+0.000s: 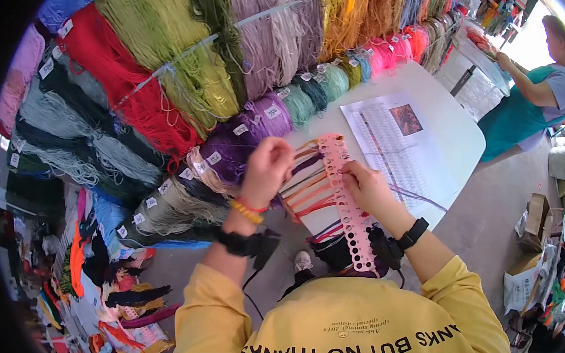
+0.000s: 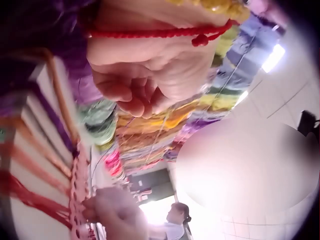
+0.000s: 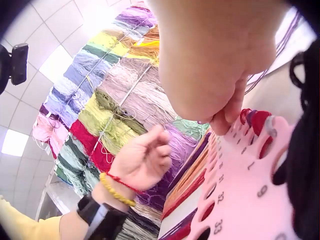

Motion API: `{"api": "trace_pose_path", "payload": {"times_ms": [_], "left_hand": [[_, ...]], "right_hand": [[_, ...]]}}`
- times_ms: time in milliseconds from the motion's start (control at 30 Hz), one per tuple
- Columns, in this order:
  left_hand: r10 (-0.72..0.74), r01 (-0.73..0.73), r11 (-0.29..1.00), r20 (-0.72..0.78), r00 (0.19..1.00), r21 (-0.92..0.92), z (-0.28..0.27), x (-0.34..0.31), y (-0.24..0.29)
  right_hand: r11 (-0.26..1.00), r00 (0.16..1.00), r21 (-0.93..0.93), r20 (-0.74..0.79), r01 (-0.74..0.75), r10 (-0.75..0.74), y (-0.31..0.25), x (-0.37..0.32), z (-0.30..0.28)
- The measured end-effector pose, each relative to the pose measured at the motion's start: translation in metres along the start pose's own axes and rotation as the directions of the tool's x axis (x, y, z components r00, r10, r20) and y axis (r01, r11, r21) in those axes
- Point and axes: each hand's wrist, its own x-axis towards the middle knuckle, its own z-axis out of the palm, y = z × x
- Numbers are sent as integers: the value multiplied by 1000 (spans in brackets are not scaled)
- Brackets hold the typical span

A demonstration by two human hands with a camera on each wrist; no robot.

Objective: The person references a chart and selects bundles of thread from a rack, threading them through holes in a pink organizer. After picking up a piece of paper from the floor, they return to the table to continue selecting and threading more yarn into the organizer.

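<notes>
A long pink thread card (image 1: 349, 204), with holes along both edges and printed numbers, lies lengthwise toward the person. Skeins of orange, red, white and purple thread (image 1: 310, 191) hang from its left-edge holes. My right hand (image 1: 366, 186) pinches the card's right edge near its upper part; in the right wrist view the fingertips sit right at the holes. My left hand (image 1: 270, 167) is raised left of the card, over the threads, with its fingers curled. From those fingers (image 2: 134, 106) a fine thread runs down toward the card in the left wrist view.
A white table (image 1: 454, 120) carries a printed chart (image 1: 392, 141) with a small picture. Racks of labelled yarn hanks (image 1: 271, 38) stand along the back and left. Another person (image 1: 535, 97) in a teal apron stands at the right. Piled yarn and an open carton (image 1: 534, 223) lie at lower right.
</notes>
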Motion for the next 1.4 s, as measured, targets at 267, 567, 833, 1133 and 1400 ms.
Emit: {"api": "trace_pose_path", "payload": {"times_ms": [267,567,833,1133,1400], "left_hand": [[170,-174,985,-157,973,-12,-132,-158,94],[99,312,314,-358,929,897,-147,-220,92],[-272,267,960,63,960,87,5,-77,13],[-530,536,834,80,844,-134,45,20,-55],[-398,393,916,-64,915,-75,63,32,-63]], "right_hand": [[1000,1000,14,5,-10,10,-1,2,0],[989,995,114,26,-98,96,-2,4,-2],[877,914,266,194,-400,358,3,23,-9],[966,972,116,73,-229,222,3,36,0],[979,979,41,42,-200,198,12,46,7]]}}
